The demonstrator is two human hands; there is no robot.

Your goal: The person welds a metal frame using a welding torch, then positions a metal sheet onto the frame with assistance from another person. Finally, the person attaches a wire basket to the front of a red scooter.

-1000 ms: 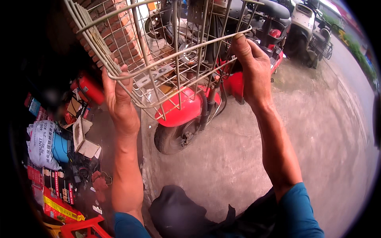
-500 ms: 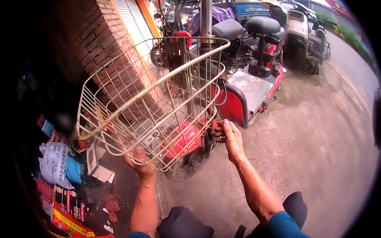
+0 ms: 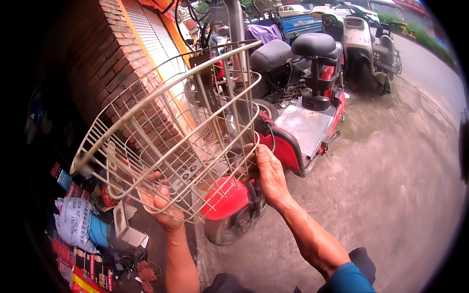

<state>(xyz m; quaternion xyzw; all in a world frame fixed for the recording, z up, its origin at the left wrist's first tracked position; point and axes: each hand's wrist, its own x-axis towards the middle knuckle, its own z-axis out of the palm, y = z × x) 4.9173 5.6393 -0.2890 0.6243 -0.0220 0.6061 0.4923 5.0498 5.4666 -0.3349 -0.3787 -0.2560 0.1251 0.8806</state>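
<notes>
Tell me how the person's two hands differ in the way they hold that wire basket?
The left hand sits under the wire basket, palm up, fingers through its bottom mesh; the right hand grips its lower side edge. The left is nearer the brick wall, the right nearer the red scooter. Both are bare.

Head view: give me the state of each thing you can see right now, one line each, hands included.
Wire basket: empty, tilted, held up in the air.
Left hand: gripping the basket's bottom wires from below.
Right hand: gripping the basket's lower right edge.
Red scooter: parked, nobody on it, front wheel on the ground under the basket.
Roller shutter: down.
White sack: lying on the ground, filled.
</notes>
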